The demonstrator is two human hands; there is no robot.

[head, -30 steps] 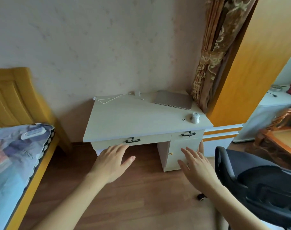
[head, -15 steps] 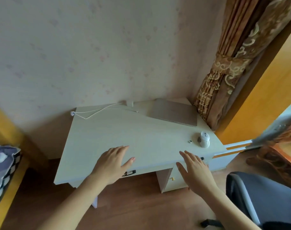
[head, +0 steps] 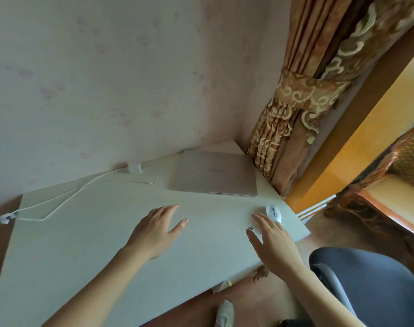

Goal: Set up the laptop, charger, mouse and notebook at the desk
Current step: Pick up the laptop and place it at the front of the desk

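Desk [head: 87,244] blurred; right hand [head: 275,246] partly covers the mouse [head: 274,213].

Left hand [head: 155,232] open, palm down, right hand [head: 273,244] open, fingers spread

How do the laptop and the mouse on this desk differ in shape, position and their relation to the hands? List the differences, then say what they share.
The laptop is a broad, flat, closed slab; the mouse is small and rounded.
The laptop lies at the far corner by the curtain; the mouse sits near the desk's right edge.
The laptop has no hand near it; the right hand reaches just short of the mouse.
Both are pale and rest on the desk.
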